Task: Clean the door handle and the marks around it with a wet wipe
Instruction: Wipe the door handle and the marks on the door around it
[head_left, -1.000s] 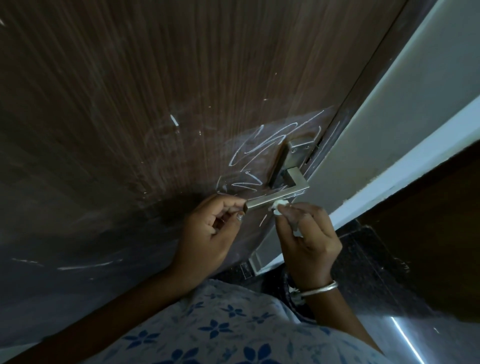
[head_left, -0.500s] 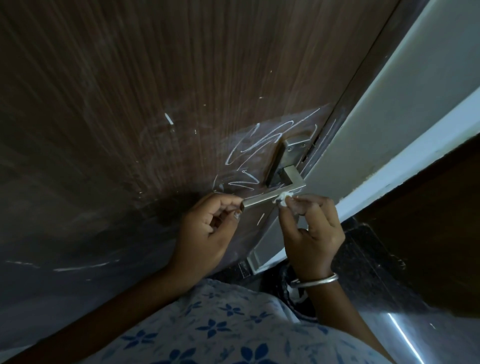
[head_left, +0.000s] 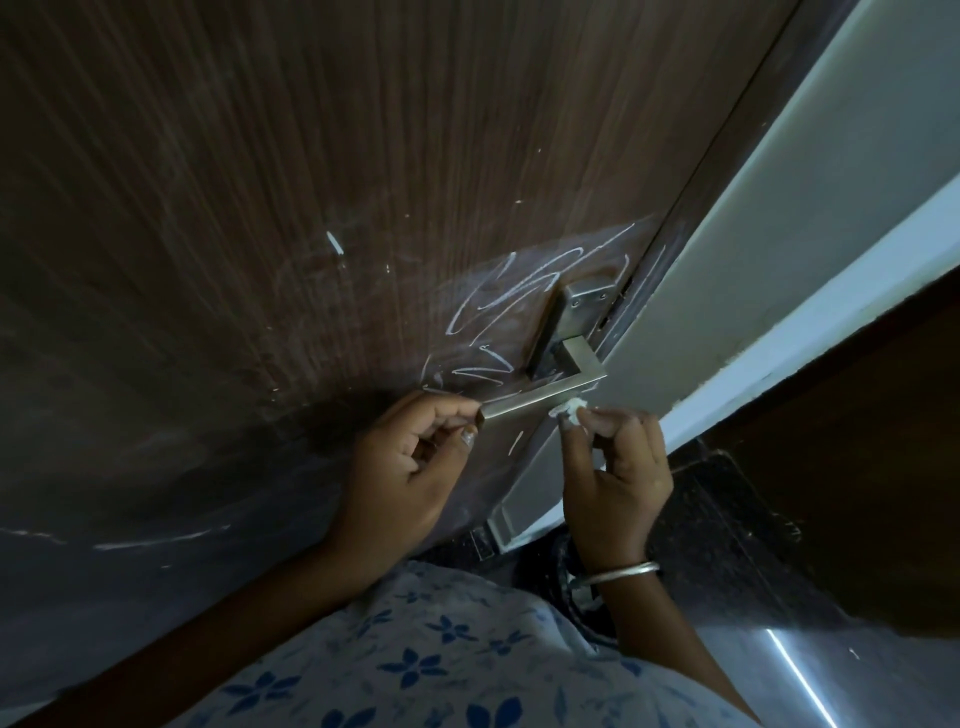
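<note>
Pinching the wet wipe (head_left: 568, 407) into a small wad, your right hand (head_left: 613, 478) has slid along the door handle (head_left: 545, 396) toward its pivot end over the last second (the wad now sits just under the lever). Your left hand (head_left: 410, 467) stays closed on the lever's free tip, steadying it. Beyond, the chalk marks (head_left: 493, 306) on the door (head_left: 260, 208) remain unwiped; treat them next.

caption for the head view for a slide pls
Left hand steadies the tip of the handle while the right hand presses a wipe against it; chalk marks remain.
</note>
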